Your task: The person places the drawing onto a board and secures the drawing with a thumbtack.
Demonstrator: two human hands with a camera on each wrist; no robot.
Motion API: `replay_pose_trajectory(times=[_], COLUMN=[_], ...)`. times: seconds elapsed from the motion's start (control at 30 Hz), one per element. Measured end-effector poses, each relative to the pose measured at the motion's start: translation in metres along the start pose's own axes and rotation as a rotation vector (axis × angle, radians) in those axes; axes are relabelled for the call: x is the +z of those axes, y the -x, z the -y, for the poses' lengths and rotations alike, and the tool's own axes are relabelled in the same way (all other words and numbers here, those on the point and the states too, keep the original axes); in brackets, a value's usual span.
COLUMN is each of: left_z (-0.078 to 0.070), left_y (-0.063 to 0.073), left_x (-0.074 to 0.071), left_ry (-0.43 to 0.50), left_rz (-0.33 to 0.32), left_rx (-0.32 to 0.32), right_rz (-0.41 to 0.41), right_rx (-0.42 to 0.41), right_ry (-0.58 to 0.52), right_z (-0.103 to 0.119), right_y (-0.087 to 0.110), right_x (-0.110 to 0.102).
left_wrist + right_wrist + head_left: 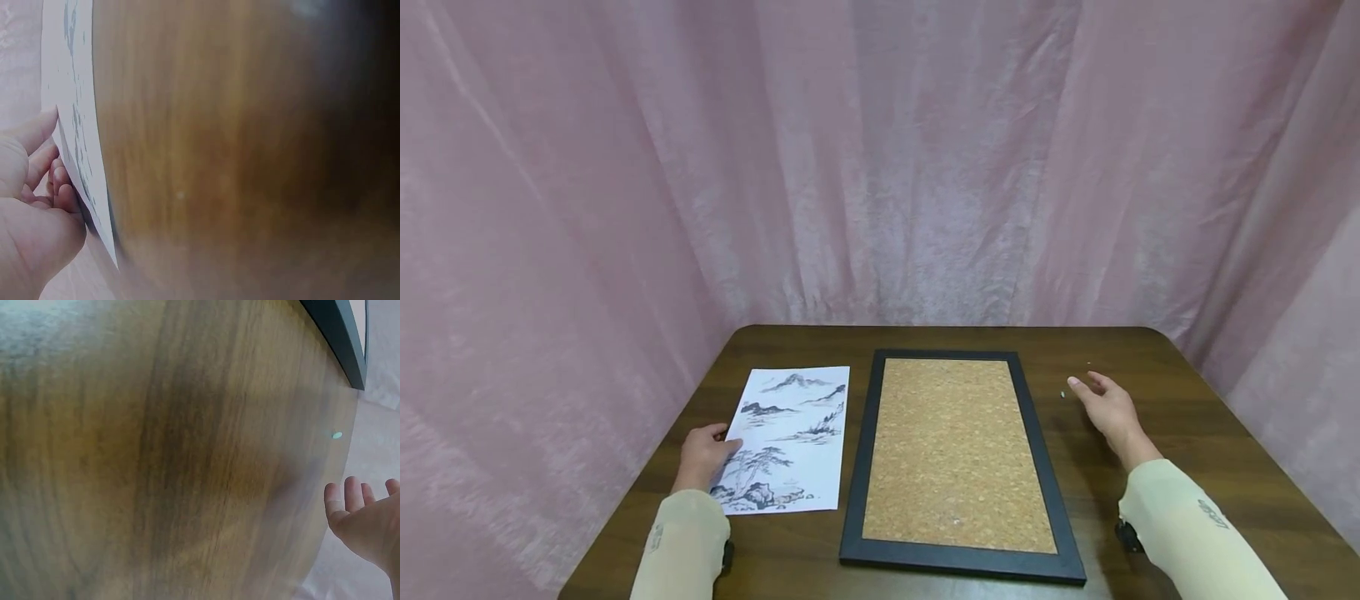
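white landscape print (788, 442) pinched by the left grip (703, 455)

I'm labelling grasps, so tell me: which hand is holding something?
The left hand: it pinches the left edge of the landscape print. The right hand holds nothing, right of the black-framed corkboard.

Left hand (703, 457) in a pinch — right hand (1111, 412) well apart from it, relaxed and loosely curved.

We're curtained off in here, home or studio I can't tell: pink curtains (955, 167) hang behind the wood-grained counter (1187, 417) and on both its sides.
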State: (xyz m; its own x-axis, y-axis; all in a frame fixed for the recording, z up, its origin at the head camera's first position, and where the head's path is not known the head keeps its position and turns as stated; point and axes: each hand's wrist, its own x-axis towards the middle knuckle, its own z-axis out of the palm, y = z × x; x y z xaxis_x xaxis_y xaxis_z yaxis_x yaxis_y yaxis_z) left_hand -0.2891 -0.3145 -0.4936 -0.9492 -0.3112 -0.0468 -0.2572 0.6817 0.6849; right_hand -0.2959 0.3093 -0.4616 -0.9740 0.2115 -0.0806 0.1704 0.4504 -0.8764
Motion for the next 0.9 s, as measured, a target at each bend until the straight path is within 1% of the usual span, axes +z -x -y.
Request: replay_pose_trajectory(times=[0.1, 0.27, 0.4, 0.57, 0.77, 0.9], left_z=[0.0, 0.002, 0.005, 0.004, 0.004, 0.004], left_y=[-0.003, -0.006, -0.007, -0.006, -0.006, -0.005], left_x=[0.001, 0.003, 0.005, 0.005, 0.007, 0.006], left_ry=[-0.013, -0.02, -0.021, -0.019, 0.027, 0.033], left_rz=[0.015, 0.009, 0.004, -0.009, -0.012, -0.017], left_rx=[0.01, 0.03, 0.024, 0.01, -0.018, -0.009], right_rz=[-0.009, -0.013, -0.017, 0.001, 0.028, 0.043], right_rx=[0.014, 0.01, 0.011, 0.021, 0.019, 0.025], right_ry=[-0.004, -0.01, 0.005, 0.019, 0.045, 0.072], right_z=[-0.002, -0.006, -0.011, -0.015, -0.019, -0.023], right_y=[-0.003, -0.009, -0.013, -0.017, -0.023, -0.029], right_x=[-0.001, -0.001, 0.0, 0.0, 0.003, 0.006])
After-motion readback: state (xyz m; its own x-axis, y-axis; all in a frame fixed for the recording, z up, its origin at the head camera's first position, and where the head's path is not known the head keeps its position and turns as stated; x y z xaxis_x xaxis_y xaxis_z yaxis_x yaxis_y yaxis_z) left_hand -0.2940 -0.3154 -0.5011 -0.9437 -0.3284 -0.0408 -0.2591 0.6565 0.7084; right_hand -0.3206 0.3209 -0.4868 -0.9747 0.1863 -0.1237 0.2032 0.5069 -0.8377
